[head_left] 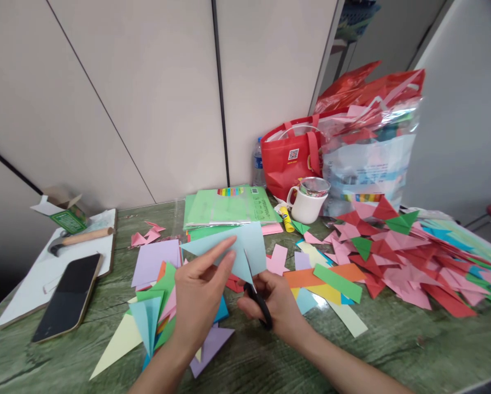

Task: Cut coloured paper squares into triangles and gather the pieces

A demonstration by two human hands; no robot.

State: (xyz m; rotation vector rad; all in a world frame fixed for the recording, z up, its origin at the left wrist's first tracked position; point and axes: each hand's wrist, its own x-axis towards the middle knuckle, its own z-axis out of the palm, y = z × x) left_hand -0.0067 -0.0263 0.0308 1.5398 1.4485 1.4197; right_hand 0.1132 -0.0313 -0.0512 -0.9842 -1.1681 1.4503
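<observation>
My left hand [202, 293] pinches a light blue sheet of paper [221, 251] between thumb and fingers, holding it above the table. Its left end comes to a point. My right hand [272, 303] is closed round the black handles of a pair of scissors [258, 307]. The scissor blades reach up into the paper, and part of the sheet stands to their right. Below my left hand lie folded paper pieces in green, cream and light blue [147, 323]. A purple folded piece [212, 347] lies between my forearms.
Pink and red folded papers [397, 249] heap at the right. Coloured strips [323, 279] lie nearer. Behind stand green paper packs [229, 205], a glue stick [286, 219], a white mug [309, 202] and a red bag [288, 158]. At left are a phone [69, 295] and a hammer [81, 238].
</observation>
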